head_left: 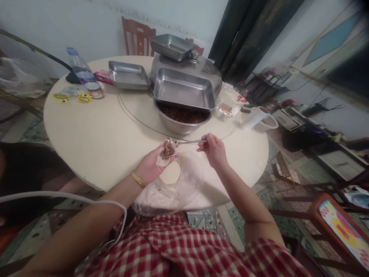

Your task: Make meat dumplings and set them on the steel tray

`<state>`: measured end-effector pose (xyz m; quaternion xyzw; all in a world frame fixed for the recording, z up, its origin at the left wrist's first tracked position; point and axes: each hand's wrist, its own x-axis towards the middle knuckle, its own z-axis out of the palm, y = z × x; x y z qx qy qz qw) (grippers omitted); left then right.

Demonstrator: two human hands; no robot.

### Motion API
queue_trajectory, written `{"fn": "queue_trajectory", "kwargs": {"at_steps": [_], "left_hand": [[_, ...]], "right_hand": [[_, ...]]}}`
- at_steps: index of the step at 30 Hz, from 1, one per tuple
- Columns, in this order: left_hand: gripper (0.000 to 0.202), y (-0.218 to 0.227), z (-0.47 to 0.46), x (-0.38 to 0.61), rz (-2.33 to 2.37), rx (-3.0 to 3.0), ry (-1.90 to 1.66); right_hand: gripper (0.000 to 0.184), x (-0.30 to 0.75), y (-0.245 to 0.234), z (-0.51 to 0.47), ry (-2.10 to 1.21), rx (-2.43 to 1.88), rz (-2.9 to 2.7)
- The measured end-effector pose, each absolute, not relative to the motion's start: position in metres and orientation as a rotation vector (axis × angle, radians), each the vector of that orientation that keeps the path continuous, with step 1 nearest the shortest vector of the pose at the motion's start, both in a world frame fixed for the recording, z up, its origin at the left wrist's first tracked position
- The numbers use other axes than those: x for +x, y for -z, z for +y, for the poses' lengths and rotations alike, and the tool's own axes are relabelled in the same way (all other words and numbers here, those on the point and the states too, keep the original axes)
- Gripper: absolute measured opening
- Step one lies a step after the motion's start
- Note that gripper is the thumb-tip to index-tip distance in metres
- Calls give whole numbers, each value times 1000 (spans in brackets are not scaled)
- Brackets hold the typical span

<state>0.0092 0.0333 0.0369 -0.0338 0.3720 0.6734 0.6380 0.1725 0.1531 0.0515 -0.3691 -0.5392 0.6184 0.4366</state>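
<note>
Near the bowl [182,128], your left hand [150,164] holds a filled wrapper [163,160], right hand [215,151] a metal tool [190,142]; hard pokes might rip the wrapper.

Shirt [173,242]: red-and-white check, loose folds | right sleeve [268,254]: same check, short, ends above elbow | left hand [148,167]: bare, gold-coloured bangle [137,179] at wrist | right hand [213,151]: bare | white cable [57,194]: slim, smooth, crosses left forearm [95,219]
</note>
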Motion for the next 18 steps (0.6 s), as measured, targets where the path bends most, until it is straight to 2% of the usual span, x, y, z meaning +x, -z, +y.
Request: {"fn": "queue_trajectory", "kwargs": {"at_steps": [5,9,14,18], "left_hand": [[28,-32,32,9,895,-40,-1558],[29,-34,31,5,855,-56,-1583],[34,-38,27,-1,805,-85,-1561],[34,-40,21,-2,784,-72,-1583]], "right_hand": [[36,165,-59,153,-1631,-946,-1213],[34,166,-67,167,-1550,-862,-1236],[38,169,-80,199,-1081,-728,-1462],[41,163,-80,218,-495,-676,-1875]]}}
